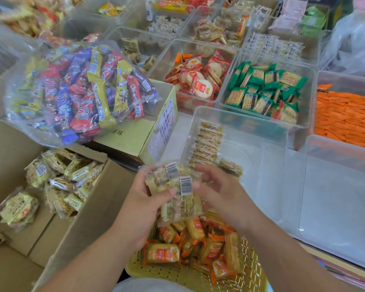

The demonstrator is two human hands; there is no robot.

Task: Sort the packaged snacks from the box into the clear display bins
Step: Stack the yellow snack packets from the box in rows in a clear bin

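Several snack packets (178, 194) sit stacked in the left hand (141, 203), thumb clamped across them, above a yellow basket (167, 272). Right hand (219, 188) is loose-fingered at the stack's right edge. More packets lie in the cardboard box (97, 207); one row stands along the left wall of the clear bin (240, 118).
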